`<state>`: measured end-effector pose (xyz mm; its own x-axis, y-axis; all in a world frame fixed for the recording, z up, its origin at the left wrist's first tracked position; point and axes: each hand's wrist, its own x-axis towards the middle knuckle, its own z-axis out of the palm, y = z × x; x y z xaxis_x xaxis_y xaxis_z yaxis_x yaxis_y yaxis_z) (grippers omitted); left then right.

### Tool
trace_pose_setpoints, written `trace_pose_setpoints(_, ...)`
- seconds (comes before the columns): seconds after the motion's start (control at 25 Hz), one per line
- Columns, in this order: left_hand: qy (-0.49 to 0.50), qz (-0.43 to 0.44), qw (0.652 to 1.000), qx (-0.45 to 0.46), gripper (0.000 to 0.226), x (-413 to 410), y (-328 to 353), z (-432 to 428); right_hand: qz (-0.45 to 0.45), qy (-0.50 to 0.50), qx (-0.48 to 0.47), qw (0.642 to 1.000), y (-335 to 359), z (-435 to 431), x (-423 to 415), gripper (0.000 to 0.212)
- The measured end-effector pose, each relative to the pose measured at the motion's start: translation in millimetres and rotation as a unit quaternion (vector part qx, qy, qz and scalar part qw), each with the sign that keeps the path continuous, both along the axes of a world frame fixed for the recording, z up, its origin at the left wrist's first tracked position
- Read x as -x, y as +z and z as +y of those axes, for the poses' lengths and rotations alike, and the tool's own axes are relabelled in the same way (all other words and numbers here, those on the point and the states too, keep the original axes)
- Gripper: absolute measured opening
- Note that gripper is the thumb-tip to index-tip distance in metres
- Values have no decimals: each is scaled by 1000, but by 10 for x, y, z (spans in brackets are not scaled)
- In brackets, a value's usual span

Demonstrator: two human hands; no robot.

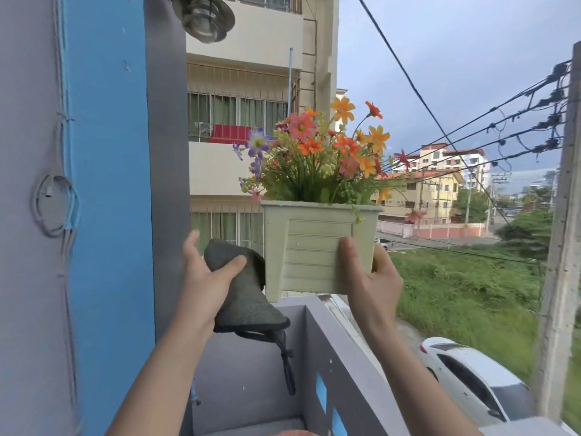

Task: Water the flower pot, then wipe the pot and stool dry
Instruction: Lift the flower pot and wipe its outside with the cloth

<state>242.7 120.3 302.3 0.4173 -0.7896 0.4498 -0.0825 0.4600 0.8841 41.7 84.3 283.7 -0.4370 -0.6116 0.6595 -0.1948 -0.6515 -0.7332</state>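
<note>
A pale green square flower pot [311,247] full of orange, pink and purple flowers [320,152] is held up in the air above the balcony wall. My right hand [367,278] grips its right front corner, thumb across the slatted face. My left hand [204,272] holds a dark grey cloth [245,297] pressed against the pot's left side; a cord hangs down from the cloth. The stool itself is not clearly in view; only an orange edge [292,432] shows at the bottom.
A grey balcony wall [333,357] with blue inserts runs below the pot. A blue and grey pillar [107,215] stands at left, a lamp [204,20] overhead. Beyond the wall are a drop to the street, a white car [471,382], power lines and a concrete pole [562,215].
</note>
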Motion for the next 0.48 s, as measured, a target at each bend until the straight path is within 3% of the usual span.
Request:
trace_pose_setpoints(0.12, 79, 29, 993, 85, 51, 106, 97, 112, 3, -14, 1, 1000, -19, -17, -5, 51)
trace_pose_setpoints(0.24, 92, -128, 973, 171, 34, 394, 69, 154, 14, -22, 7, 1000, -37, -3, -55, 62)
trace_pose_setpoints(0.36, 273, -364, 871, 184, 51, 510, -66, -39, 14, -24, 11, 1000, -34, 43, -84, 55)
trace_pose_setpoints(0.4, 297, -397, 856, 147, 57, 537, -57, -102, 15, -19, 14, 1000, -27, 70, -97, 51)
trace_pose_setpoints(0.48, 274, -397, 865, 139, 62, 595, -31, -175, 16, -8, 19, 1000, -10, 106, -113, 51)
